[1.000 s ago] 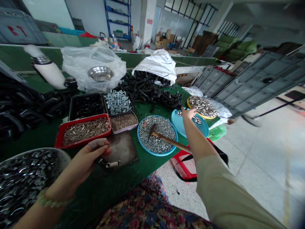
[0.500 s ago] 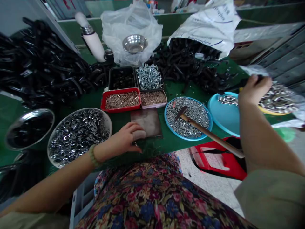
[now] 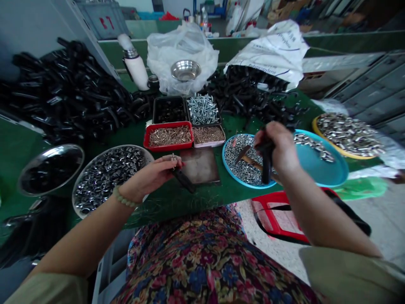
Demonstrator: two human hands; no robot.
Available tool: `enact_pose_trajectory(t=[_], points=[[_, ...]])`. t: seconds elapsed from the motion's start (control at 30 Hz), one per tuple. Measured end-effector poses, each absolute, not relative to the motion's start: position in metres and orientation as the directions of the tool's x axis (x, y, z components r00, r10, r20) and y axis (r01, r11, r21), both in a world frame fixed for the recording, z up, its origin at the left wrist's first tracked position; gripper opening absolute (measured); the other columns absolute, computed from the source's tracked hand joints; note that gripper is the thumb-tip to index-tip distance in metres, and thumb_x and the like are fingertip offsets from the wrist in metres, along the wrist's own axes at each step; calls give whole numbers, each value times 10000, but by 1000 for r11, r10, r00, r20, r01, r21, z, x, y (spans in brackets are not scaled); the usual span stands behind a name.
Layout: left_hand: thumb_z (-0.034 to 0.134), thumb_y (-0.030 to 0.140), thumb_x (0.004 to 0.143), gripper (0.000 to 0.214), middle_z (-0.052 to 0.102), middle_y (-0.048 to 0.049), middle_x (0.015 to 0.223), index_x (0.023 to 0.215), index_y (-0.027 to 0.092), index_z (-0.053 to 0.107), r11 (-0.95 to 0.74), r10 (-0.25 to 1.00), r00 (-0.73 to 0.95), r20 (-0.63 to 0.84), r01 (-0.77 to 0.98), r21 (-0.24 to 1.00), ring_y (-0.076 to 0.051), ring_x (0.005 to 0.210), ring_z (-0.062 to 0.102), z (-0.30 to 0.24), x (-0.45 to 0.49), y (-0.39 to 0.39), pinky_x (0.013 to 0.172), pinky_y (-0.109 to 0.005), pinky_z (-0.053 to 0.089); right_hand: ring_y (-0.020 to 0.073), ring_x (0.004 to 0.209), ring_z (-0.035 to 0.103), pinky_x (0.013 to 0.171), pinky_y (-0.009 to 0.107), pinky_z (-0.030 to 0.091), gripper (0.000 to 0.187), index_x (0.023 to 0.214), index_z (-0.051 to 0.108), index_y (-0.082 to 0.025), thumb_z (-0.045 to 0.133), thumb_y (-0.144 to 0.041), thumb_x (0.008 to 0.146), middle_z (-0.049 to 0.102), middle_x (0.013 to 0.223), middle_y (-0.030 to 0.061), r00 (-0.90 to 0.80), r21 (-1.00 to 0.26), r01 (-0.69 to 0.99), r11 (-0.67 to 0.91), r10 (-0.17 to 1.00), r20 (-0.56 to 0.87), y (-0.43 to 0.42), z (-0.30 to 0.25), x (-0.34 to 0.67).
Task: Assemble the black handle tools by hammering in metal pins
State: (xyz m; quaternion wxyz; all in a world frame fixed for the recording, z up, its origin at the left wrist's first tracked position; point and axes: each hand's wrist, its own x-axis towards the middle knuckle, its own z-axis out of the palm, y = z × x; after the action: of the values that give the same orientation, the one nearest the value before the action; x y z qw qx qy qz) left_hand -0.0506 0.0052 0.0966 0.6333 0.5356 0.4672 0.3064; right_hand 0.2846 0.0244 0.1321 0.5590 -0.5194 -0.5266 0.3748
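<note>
My left hand [image 3: 152,175] is closed on a slim black handle-like piece [image 3: 184,180], whose free end points down over the table edge side of the metal plate [image 3: 202,166]. A small shiny metal bit [image 3: 173,157] shows at its fingertips; I cannot tell what it is. Over the blue basin of small metal nuts [image 3: 232,169], my right hand [image 3: 281,145] grips a curved black plastic handle [image 3: 267,162], blurred by motion. Beneath that hand lies a hammer [image 3: 249,160] across the basin, its shaft partly hidden.
Chrome rings fill a round basin [image 3: 110,173] at the left. Trays of rivets [image 3: 171,136] and screws [image 3: 203,109] stand behind the plate. Piles of black handles [image 3: 82,97] lie farther back. At the right are a blue basin [image 3: 335,169] and metal sleeves [image 3: 351,133].
My right hand has swung left from the metal sleeves to the hammer, carrying the black handle. My left hand has shifted slightly left, and a black piece now shows in it.
</note>
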Motion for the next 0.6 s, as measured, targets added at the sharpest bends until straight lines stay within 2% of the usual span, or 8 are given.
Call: enact_pose_trajectory(t=[0.07,0.13,0.23,0.3,0.33,0.43,0.53,0.6], points=[[571,393,834,248,674,-90,992,929,169,621,187,872,419,-254,195,963,-226,981,630,102,-49,7,916,-411,492,100,510,497,458,234,371,302,757,517,-205,540,-483,874,558,653,-19,-38,-993,96,73,997,70,3,124,243],[645,410,792,272,670,-85,998,925,174,634,-85,904,414,-106,418,904,-244,990,612,106,-46,7,942,-443,469,104,554,493,483,223,396,341,751,510,-206,530,-523,875,542,655,-24,-132,-992,123,34,991,18,-10,116,215],[657,423,795,299,644,-114,1070,953,169,632,-494,862,461,210,674,549,-292,1103,551,116,-41,6,999,-482,409,102,577,473,505,213,408,368,746,500,-206,521,-549,877,508,655,-31,-171,-991,124,53,985,32,-16,108,191],[583,420,852,291,644,-131,1024,967,154,612,-569,822,500,273,735,367,-298,1062,568,123,-39,6,957,-473,430,100,588,472,525,213,419,373,739,498,-205,528,-552,873,489,655,-35,-180,-993,89,71,982,54,-16,106,182],[543,415,877,284,647,-123,960,967,151,598,-563,826,501,258,757,333,-287,986,596,126,-37,6,901,-451,458,101,599,477,534,213,424,377,733,499,-204,526,-552,875,484,661,-33,-183,-995,66,71,981,58,-16,106,179],[454,403,924,256,630,-69,828,966,168,548,-489,870,456,184,757,433,-225,768,613,131,-32,4,728,-357,484,104,616,492,516,211,428,387,733,508,-203,502,-558,885,499,696,-22,-194,-1000,-11,26,981,28,-16,106,171],[403,392,952,232,631,-43,860,960,187,512,-437,877,455,155,619,652,-185,755,603,129,-26,1,699,-303,469,101,539,486,421,211,408,410,755,515,-204,479,-593,882,511,684,-22,-214,-998,-26,-60,975,-53,-16,108,165],[388,391,960,234,635,-38,876,943,191,509,-398,874,469,124,547,736,-176,772,605,126,-22,-1,706,-289,463,94,478,470,367,210,390,426,763,510,-204,472,-612,877,502,657,-31,-216,-996,-20,-86,973,-79,-17,110,162]])
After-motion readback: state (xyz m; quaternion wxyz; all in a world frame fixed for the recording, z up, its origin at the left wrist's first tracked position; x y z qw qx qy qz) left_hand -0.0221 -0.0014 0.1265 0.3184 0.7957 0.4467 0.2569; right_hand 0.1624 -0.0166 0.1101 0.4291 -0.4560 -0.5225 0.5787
